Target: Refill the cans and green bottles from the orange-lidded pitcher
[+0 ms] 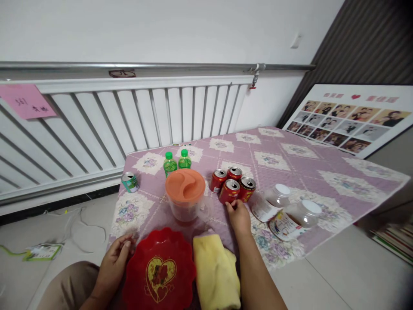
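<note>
Cans (232, 185) at frame centre touch the loosely curled, empty right hand (239, 215); a nudge could topple all four together.

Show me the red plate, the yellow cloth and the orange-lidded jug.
Red plate (160, 270): head view, on the heart design at its middle.
Yellow cloth (215, 272): head view, on the middle of its folded top.
Jug (185, 186): head view, on its orange lid.

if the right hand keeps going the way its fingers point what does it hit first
Most likely the nearest red metal drink can in the cluster of four: the right hand points up-table with its fingertips at, perhaps already touching, that can's base. Depth is hard to judge.
</note>
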`<state>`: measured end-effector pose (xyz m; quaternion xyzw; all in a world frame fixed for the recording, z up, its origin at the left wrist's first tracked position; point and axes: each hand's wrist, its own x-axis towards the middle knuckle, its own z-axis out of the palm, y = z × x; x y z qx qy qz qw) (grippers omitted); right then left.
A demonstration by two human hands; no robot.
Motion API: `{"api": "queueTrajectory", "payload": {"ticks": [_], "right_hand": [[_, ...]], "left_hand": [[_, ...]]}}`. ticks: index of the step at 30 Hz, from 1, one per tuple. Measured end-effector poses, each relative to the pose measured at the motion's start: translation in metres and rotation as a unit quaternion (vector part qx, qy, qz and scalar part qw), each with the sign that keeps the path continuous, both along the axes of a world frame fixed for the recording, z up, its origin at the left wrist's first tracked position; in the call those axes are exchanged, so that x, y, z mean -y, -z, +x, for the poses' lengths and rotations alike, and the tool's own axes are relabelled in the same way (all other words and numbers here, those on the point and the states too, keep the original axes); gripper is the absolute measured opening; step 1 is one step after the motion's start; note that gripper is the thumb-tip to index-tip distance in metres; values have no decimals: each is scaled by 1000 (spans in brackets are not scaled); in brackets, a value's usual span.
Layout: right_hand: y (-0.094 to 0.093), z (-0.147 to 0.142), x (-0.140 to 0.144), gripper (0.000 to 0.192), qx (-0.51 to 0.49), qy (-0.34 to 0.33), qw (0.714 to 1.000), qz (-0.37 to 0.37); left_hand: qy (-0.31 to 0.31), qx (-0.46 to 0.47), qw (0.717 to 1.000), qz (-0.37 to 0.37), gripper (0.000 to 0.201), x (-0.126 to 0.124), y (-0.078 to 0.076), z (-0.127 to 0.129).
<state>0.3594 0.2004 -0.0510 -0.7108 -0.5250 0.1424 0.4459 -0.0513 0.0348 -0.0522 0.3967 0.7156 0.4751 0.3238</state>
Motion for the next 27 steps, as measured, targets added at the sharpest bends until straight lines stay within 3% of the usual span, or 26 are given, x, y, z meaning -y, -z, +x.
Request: {"api": "queueTrajectory", "payload": {"ticks": [16,27], "right_hand": [[-10,6,40,46,-42,-16,999,20],[-23,1,104,50,-32,2,999,-33]], "left_hand": [[2,37,999,36,66,-2,-7,6],[15,125,988,85,48,-6,-8,11]]}}
